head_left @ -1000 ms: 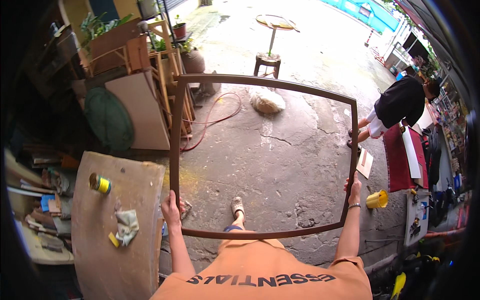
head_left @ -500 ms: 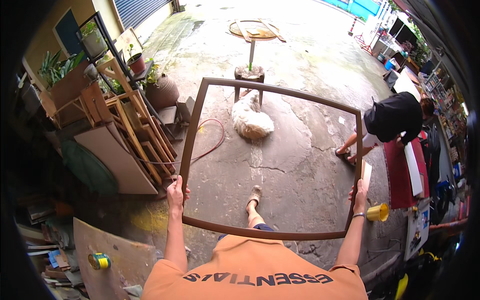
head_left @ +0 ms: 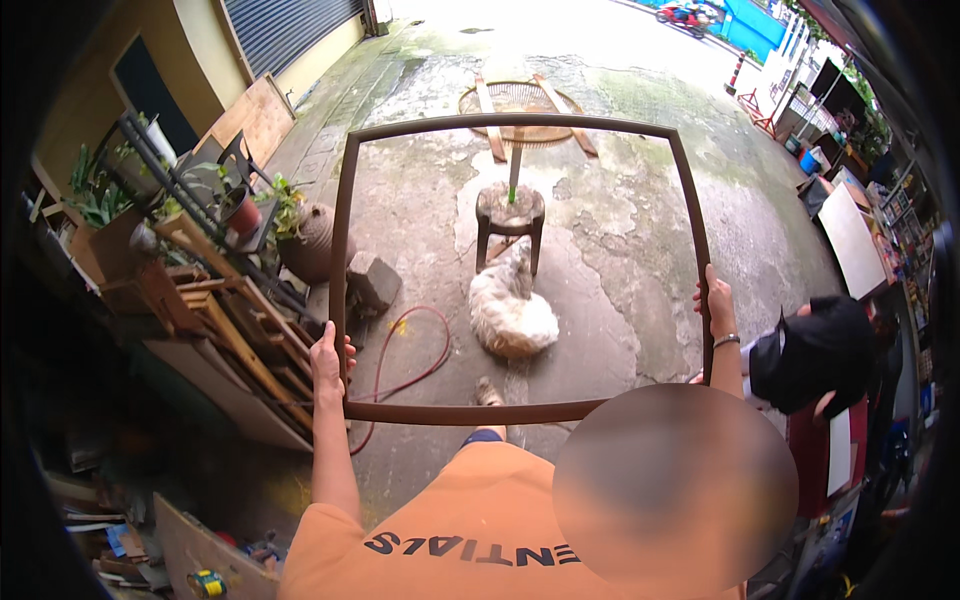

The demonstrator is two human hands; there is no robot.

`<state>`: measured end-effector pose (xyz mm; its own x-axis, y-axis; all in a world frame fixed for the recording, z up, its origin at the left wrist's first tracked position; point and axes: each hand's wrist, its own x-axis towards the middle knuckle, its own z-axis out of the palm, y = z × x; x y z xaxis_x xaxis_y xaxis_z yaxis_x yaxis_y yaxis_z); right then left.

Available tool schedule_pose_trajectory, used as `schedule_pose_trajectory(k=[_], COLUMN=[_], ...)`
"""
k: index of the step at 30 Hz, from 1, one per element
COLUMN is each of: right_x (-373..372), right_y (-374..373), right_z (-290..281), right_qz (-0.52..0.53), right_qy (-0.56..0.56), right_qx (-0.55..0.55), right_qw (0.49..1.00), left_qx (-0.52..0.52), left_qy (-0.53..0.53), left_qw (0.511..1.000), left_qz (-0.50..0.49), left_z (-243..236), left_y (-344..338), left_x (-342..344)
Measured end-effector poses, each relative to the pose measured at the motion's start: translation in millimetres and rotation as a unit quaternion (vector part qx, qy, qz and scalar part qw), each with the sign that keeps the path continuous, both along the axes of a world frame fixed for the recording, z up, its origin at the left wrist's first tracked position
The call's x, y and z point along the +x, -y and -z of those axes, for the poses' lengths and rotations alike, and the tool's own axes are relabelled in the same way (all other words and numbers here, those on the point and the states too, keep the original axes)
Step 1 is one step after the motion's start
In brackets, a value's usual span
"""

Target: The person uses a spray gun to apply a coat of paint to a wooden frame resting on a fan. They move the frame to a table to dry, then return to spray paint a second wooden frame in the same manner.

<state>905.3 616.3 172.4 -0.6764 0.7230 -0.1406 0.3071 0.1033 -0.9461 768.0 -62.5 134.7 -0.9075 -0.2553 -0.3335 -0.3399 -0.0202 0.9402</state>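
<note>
1. Your left hand point(head_left: 328, 362) is wrapped around the left side bar of the brown frame point(head_left: 470, 413), low down, with fingertips showing inside the opening.
2. Your right hand point(head_left: 720, 305) grips the opposite side bar, a little higher in the view; a round blur covers part of that forearm and the frame's lower right corner.
3. The frame is out in front of your body, held between both hands. The ground shows through it; whether it holds glass, you cannot tell from here.
4. Through the opening you see a pale shaggy animal point(head_left: 510, 315) lying just in front of a dark stool point(head_left: 511, 207). A red hose point(head_left: 447, 345) loops to their left, and a co-worker point(head_left: 815, 350) bends over at your right.
5. As a judgement, the pick-up is done and the carry is under way; setting the frame down and letting go are left.
6. Against half a second ago, the stool's seat now shows inside the opening instead of across its top bar, the frame's top bar sits more level, and a red motorbike point(head_left: 688, 15) has come into view. Your two-handed hold is unchanged.
</note>
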Motion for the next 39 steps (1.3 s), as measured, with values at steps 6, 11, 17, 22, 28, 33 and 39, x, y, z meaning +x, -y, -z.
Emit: schedule_pose_trajectory(k=[6,11,17,22,28,33,39], right_x=[-185,-315,-449,-551,-650,-699,-724], right_y=[-81,-148,-217,-276,-347,-375,-387], right_z=[-18,-28,-11,14,61,80,97], right_qz=[-0.013,-0.006,-0.029,-0.075,-0.126,-0.162,-0.204], right_qy=[0.023,0.056,0.06,0.087,0.104,0.124,0.142], right_qx=[0.007,0.014,-0.021,-0.029,-0.059,-0.072,-0.083], right_qw=[1.0,0.998,0.998,0.993,0.985,0.976,0.965], left_qx=[0.004,0.005,0.011,-0.016,-0.041,-0.063,-0.09], left_qy=[0.008,0.021,0.045,0.053,0.077,0.112,0.127], left_qw=[1.0,0.999,0.998,0.998,0.996,0.988,0.986], left_qz=[0.014,0.041,0.05,0.016,-0.024,-0.081,-0.061], left_z=[5,0,-13,-9,18,13,22], left_y=[-75,-132,-182,-235,-297,-334,-349], left_x=[-166,-303,-434,-490,-520,-526,-519])
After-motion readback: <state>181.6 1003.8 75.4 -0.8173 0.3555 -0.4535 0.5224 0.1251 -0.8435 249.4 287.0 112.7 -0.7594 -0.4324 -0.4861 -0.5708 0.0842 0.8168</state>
